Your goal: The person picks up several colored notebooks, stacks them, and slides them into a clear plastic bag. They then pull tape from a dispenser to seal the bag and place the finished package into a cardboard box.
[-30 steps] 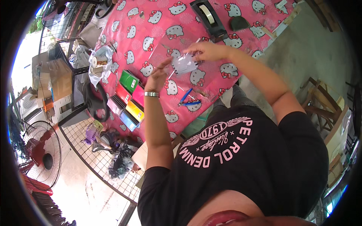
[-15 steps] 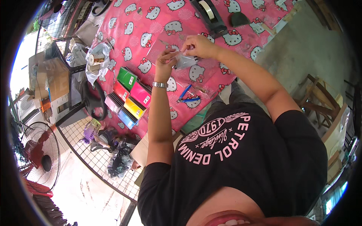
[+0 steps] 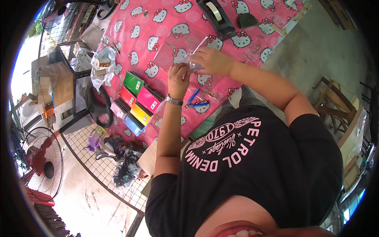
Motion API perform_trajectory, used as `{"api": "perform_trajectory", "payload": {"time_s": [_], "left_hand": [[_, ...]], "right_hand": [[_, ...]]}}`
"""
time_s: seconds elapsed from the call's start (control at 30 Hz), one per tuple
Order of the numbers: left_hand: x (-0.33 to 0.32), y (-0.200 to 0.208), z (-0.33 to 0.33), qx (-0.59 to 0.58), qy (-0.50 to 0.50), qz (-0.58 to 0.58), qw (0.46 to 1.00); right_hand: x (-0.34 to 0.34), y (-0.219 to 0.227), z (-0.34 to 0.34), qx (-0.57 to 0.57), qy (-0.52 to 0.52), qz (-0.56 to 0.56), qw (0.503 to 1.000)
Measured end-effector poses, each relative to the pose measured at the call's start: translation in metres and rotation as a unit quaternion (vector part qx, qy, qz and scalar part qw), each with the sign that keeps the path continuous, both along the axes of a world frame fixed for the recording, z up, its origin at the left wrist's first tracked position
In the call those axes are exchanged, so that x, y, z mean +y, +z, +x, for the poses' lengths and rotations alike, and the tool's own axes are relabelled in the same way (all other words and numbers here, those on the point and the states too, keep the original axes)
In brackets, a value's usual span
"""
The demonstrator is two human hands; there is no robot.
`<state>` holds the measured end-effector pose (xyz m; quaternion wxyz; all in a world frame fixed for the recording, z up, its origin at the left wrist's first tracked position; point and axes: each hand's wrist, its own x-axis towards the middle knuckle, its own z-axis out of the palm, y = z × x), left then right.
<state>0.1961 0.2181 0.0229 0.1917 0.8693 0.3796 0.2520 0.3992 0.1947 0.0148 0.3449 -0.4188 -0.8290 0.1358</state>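
Over the pink patterned tablecloth (image 3: 158, 51), a crinkled clear plastic bag (image 3: 195, 60) is stretched between my two hands. My left hand (image 3: 179, 77), with a metal watch on its wrist, has its fingers curled and pinched at the bag's near left side. On the other side my right hand (image 3: 213, 61) grips the plastic, its fingers bent over it. What the bag contains, if anything, cannot be made out. Blue-handled pliers (image 3: 196, 103) lie just nearer to me than the bag. Small spiral notebooks (image 3: 148, 99) in several colours rest left of my left forearm.
A black tape dispenser (image 3: 216, 17) stands at the far side, beside a dark rounded object (image 3: 247, 20). White plastic (image 3: 103, 65) with a roll lies at the table's left edge. Beyond it are cardboard boxes (image 3: 57, 83) and a fan (image 3: 43, 166). A wooden chair (image 3: 335, 100) stands right.
Both hands have shifted slightly right and nearer to me. The plastic bag has turned, an edge now pointing up and away. My right hand has gone from a fingertip pinch to lying over the plastic.
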Motion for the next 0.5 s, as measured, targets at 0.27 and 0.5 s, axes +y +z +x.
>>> {"api": "perform_trajectory", "payload": {"time_s": [0.27,0.5], "left_hand": [[-0.007,-0.015,0.003,-0.045,0.126,-0.047,0.99],[0.009,0.007,0.019,0.092,0.205,-0.196,0.954]], "right_hand": [[0.0,-0.006,-0.022,-0.04,-0.145,-0.117,0.982],[0.021,-0.013,-0.003,0.087,-0.18,-0.093,0.976]]}}
